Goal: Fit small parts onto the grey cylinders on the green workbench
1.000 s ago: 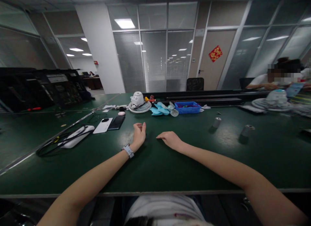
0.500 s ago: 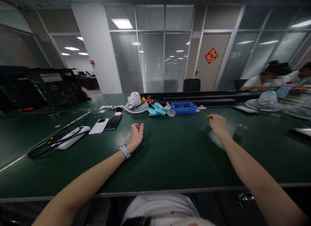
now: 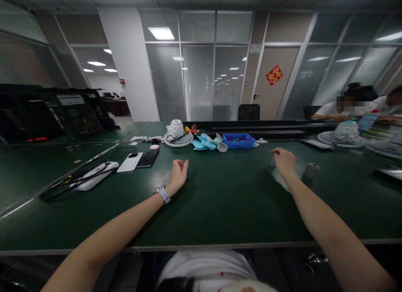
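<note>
On the green table [image 3: 220, 208], the right hand [image 3: 284, 160] is laid over a small grey cylinder [image 3: 272, 161], grip not clearly seen, while the left hand [image 3: 178, 175] is rested loosely curled, nothing held.

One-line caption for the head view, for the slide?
Right hand reaches a small grey cylinder on the dark green table; left hand rests palm-up.

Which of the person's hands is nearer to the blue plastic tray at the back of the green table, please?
The right hand: it lies just in front and right of the blue plastic tray. The left hand rests farther off, toward the left.
</note>
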`<act>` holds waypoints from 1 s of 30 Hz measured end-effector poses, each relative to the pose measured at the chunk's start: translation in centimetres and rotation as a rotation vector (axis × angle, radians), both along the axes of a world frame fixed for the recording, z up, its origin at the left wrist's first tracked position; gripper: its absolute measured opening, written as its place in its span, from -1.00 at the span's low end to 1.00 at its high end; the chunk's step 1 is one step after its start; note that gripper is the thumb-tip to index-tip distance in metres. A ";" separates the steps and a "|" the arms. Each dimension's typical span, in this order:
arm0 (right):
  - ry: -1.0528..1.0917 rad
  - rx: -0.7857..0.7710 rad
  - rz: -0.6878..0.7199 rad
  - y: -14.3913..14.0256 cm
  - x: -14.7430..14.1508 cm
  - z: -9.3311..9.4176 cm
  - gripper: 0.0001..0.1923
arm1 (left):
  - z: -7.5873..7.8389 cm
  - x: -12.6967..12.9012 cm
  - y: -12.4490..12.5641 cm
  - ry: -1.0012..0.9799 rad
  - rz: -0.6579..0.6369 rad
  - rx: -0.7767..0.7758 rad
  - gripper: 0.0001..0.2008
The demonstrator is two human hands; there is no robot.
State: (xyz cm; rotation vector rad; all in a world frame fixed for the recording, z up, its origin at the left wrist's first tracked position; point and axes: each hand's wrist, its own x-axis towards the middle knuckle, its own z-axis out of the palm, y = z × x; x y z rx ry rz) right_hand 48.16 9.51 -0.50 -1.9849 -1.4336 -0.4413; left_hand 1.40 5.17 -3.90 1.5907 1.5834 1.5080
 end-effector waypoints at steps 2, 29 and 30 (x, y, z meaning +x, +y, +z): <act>-0.016 -0.020 0.014 0.0 -0.1 0.1 -0.67 | -0.1 0.0 0.1 -0.004 -0.003 0.004 -0.65; 0.615 0.099 -0.118 2.7 -0.4 -5.2 -0.27 | 0.5 0.2 -0.3 0.014 0.003 -0.035 -0.74; 0.613 0.095 -0.120 2.7 -0.5 -5.2 -0.28 | 0.6 0.3 -0.4 0.014 0.002 -0.037 -0.74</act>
